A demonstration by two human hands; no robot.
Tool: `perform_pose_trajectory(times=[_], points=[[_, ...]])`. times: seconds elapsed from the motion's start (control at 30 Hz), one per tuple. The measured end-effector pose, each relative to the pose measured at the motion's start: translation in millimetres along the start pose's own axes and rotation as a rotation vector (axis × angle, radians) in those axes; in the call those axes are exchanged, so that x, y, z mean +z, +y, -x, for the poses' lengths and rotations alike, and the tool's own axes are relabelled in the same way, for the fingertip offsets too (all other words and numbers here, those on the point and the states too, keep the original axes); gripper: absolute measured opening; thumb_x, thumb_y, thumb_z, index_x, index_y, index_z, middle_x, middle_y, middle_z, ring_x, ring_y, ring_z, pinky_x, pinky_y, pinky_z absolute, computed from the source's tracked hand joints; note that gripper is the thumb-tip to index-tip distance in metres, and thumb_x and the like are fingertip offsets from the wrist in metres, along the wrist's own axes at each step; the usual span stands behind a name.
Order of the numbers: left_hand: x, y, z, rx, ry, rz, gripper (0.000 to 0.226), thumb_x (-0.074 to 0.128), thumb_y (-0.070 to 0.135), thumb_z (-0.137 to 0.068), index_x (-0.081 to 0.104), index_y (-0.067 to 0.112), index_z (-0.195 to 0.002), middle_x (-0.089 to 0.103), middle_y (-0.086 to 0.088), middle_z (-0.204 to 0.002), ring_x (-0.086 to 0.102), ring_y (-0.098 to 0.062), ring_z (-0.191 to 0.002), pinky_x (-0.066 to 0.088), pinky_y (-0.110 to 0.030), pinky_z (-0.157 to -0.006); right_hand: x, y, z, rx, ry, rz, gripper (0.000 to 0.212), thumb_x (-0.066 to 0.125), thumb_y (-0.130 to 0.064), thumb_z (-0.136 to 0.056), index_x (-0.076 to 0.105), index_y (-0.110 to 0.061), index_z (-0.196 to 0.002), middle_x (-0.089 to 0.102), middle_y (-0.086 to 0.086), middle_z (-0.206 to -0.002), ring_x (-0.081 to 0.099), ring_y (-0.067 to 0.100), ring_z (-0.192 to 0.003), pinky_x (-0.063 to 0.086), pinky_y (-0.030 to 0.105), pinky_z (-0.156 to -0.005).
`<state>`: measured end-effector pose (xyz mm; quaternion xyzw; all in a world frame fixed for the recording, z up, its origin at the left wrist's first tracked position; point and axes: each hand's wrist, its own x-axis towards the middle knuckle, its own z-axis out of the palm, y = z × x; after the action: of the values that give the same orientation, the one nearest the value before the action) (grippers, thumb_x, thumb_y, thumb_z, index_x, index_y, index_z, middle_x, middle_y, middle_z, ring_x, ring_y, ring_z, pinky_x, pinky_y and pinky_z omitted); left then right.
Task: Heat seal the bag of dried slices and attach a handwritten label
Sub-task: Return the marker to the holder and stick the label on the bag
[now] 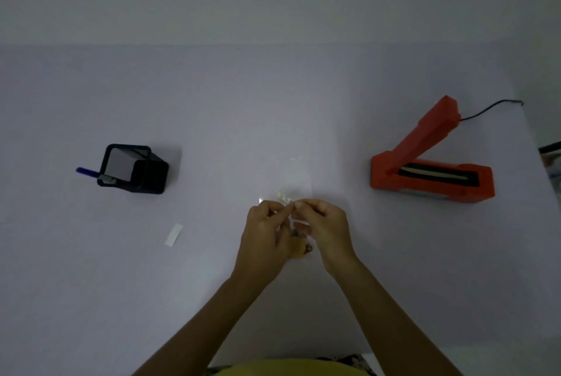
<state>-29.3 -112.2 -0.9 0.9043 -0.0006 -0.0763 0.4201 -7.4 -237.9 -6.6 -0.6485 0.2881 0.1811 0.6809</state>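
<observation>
My left hand [267, 230] and my right hand [326, 228] meet at the middle of the table. Together their fingertips pinch a small white label [285, 198] that sticks out beyond them. Under the hands lies a clear plastic bag [296, 175], hard to make out against the table. Brownish dried slices [302, 251] show between my wrists. An orange heat sealer [431, 169] stands at the right with its arm raised. A small white strip [174, 234] lies flat to the left of my hands.
A black mesh pen holder [135, 169] stands at the left with a blue pen [88, 172] leaning out of it. The sealer's black cord [491, 107] runs off toward the table's right edge. The table [273, 102] is covered in pale lilac.
</observation>
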Motion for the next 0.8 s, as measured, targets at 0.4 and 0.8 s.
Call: perform_pose_trajectory(times=[0.4, 0.8], points=[[-1.9, -30.3, -47.8, -0.219, 0.083, 0.114, 0.008, 0.064, 0.027, -0.087, 0.069, 0.022, -0.090, 0.067, 0.010, -0.086, 0.059, -0.007, -0.078, 0.045, -0.017, -0.070, -10.9, -4.2, -47.0, 0.018, -0.043, 0.254, 0.009, 0.064, -0.013, -0.085, 0.071, -0.013, -0.079, 0.070, 0.001, -0.071, 0.063, 0.009, -0.063, 0.055, 0.024, -0.062], [20.7, -51.7, -71.9, -0.278, -0.014, -0.105, 0.015, 0.062, 0.026, -0.089, 0.068, 0.012, -0.088, 0.064, 0.003, -0.079, 0.056, -0.010, -0.070, 0.040, -0.016, -0.060, -0.4, 7.1, -70.8, -0.105, 0.055, 0.596, 0.005, 0.067, -0.019, -0.080, 0.070, -0.015, -0.081, 0.066, -0.007, -0.071, 0.058, 0.005, -0.064, 0.043, 0.018, -0.057]])
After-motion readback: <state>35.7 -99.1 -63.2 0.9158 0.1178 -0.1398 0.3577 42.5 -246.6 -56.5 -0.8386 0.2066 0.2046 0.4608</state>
